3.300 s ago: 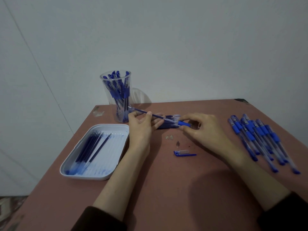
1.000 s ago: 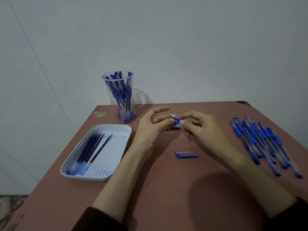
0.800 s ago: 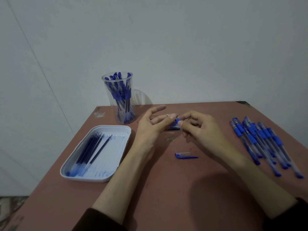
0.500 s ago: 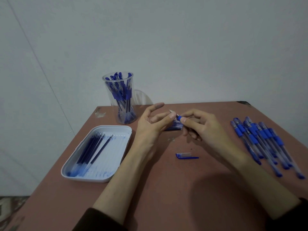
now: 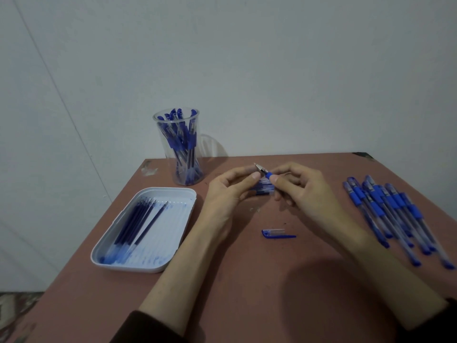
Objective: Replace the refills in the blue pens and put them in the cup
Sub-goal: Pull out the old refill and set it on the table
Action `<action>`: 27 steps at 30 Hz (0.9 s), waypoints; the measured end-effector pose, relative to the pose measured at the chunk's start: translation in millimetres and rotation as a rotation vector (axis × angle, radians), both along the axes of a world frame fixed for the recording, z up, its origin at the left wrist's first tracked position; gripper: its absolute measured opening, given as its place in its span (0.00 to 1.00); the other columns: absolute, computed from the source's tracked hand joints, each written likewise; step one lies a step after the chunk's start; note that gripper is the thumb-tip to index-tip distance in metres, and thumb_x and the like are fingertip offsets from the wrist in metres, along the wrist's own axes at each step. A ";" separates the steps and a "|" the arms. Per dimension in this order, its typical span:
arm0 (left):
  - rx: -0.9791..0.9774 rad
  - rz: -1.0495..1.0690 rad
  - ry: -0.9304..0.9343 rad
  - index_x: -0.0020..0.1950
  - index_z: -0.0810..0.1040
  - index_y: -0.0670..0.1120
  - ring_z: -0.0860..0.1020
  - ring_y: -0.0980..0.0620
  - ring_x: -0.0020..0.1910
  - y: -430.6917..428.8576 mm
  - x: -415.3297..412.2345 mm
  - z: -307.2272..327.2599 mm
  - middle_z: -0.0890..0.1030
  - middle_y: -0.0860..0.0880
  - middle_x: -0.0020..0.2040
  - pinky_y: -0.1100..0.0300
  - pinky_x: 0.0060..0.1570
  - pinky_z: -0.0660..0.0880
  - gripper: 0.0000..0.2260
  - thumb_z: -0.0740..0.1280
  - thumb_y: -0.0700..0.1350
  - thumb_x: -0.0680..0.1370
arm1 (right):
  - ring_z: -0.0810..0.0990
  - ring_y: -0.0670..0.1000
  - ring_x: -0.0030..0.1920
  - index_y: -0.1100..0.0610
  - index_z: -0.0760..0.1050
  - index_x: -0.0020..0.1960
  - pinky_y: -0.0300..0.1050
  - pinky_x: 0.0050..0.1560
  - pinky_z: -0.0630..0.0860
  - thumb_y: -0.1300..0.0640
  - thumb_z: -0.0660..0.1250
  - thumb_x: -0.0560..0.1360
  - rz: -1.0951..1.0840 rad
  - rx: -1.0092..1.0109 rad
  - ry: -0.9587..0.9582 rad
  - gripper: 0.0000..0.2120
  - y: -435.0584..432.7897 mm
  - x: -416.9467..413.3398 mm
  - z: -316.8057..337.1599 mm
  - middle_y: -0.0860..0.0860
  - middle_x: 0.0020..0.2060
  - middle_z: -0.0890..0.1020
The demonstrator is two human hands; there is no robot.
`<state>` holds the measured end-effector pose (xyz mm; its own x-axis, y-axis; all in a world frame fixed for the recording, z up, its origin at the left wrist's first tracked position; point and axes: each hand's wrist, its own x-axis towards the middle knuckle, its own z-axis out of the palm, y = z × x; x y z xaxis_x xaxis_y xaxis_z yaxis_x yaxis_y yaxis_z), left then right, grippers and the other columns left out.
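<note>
Both hands meet above the middle of the table around one blue pen (image 5: 265, 174). My right hand (image 5: 300, 188) pinches its blue grip, with the barrel hidden in the palm. My left hand (image 5: 228, 191) pinches the metal tip end with thumb and forefinger. Under the hands lies a small bundle of blue refills (image 5: 264, 189). The pen's blue cap (image 5: 277, 233) lies loose on the table nearer to me. A clear cup (image 5: 179, 147) with several blue pens stands at the back left.
A white tray (image 5: 173, 253) holding several dark blue refills sits at the left. Several capped blue pens (image 5: 393, 214) lie in a row at the right, near the table's edge. The brown table (image 5: 247, 288) stands against a pale wall.
The long refill seen 3.3 s ago has gone inside the pen barrel. Over the last second my left fingers have curled onto the tip, and both hands shifted slightly.
</note>
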<state>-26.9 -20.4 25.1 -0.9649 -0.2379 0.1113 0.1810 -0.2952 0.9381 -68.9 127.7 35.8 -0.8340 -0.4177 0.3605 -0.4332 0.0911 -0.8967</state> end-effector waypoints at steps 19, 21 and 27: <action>-0.060 0.006 0.028 0.39 0.85 0.45 0.80 0.49 0.45 0.7 1.1 0.6 0.83 0.44 0.41 0.55 0.56 0.75 0.09 0.73 0.49 0.65 | 0.64 0.48 0.24 0.60 0.80 0.48 0.38 0.23 0.59 0.58 0.67 0.75 0.120 -0.073 -0.360 0.06 -2.4 0.8 2.1 0.54 0.27 0.75; -0.065 -0.013 0.027 0.39 0.84 0.45 0.80 0.50 0.44 0.8 1.9 1.8 0.83 0.45 0.40 0.55 0.56 0.75 0.08 0.72 0.48 0.65 | 0.63 0.47 0.23 0.58 0.80 0.46 0.38 0.24 0.56 0.57 0.68 0.73 0.169 -0.075 -0.434 0.05 -0.9 1.1 4.1 0.54 0.27 0.74; -0.078 -0.029 -0.033 0.51 0.82 0.42 0.82 0.52 0.46 5.6 3.9 1.9 0.84 0.46 0.45 0.62 0.47 0.78 0.09 0.71 0.42 0.73 | 0.65 0.46 0.23 0.56 0.80 0.43 0.37 0.23 0.58 0.58 0.67 0.75 0.050 -0.047 -0.406 0.04 -0.3 -5.9 2.0 0.53 0.27 0.75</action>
<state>-23.0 -14.7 27.0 -0.9747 -0.2014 0.0967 0.1423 -0.2259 0.9637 -74.8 127.4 37.8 -0.8916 -0.4522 0.0259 -0.0460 0.0335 -0.9984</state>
